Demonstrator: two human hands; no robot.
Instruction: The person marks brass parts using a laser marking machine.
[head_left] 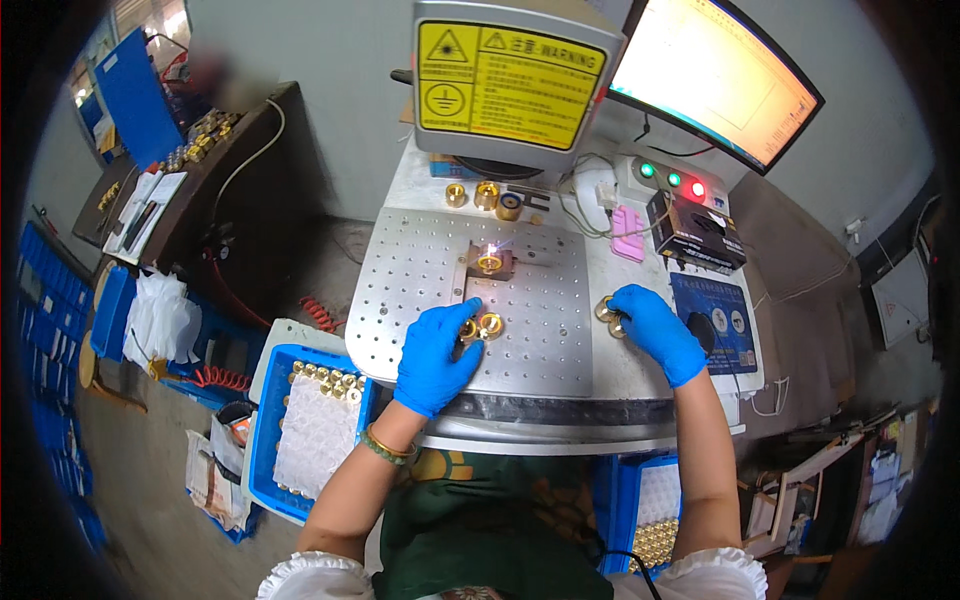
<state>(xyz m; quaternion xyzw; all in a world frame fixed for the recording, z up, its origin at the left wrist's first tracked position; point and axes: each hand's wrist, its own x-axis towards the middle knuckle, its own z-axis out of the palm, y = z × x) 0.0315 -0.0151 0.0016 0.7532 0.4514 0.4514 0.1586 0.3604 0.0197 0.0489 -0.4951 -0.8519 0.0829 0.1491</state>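
Note:
My left hand (pixel 437 357), in a blue glove, is over the perforated metal plate (pixel 540 355). Its thumb and forefinger close around a brass ring fitting (pixel 468 329); a second brass fitting (pixel 490 325) stands right beside it. To the right of the plate, my right hand (pixel 660 333), also gloved in blue, has its fingers curled on brass fittings (pixel 605 310) resting on the white worktop. Farther back on the plate, a lit brass fitting (pixel 489 262) sits in a small metal holder (pixel 505 270), touched by neither hand.
Overhead hangs a machine head (pixel 510 85) with a yellow warning label. Several brass fittings (pixel 487 195) stand behind the plate. A monitor (pixel 715 75), black box (pixel 695 235), pink object (pixel 627 235) and blue mat (pixel 735 325) are right. Blue crates (pixel 262 450) hold more fittings below.

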